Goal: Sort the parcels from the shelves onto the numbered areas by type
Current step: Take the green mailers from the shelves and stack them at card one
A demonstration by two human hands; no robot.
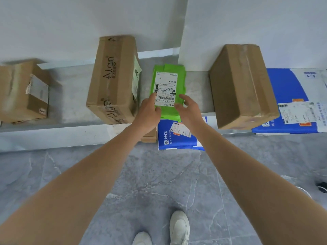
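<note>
Neither hand had closed on anything. The left hand [148,110] lay with straight fingers on the lower left corner of the green parcel [180,80], one fingertip on its white label. The right hand [189,107] was spread and relaxed at the parcel's lower right edge; whether it touched the film could not be told.

The green parcel was a flat plastic mailer lying on the shelf [70,96], in the gap between the tall carton [113,80] and the right carton [242,85], with its near end reaching the shelf's front lip. It looked light and soft, with wrinkled, probably slick film that would sag if lifted by one corner. Sliding it forward off the lip and pinching both long edges, thumbs on top, seemed the safest hold. The label, judging by its flatness, offered the stiffest patch to press against.

Farther left sat a small carton [23,92], and at the far right a blue mailer [290,96] lay flat. A second blue mailer [177,137] showed on a lower level below the hands, above the grey floor [159,183].
</note>
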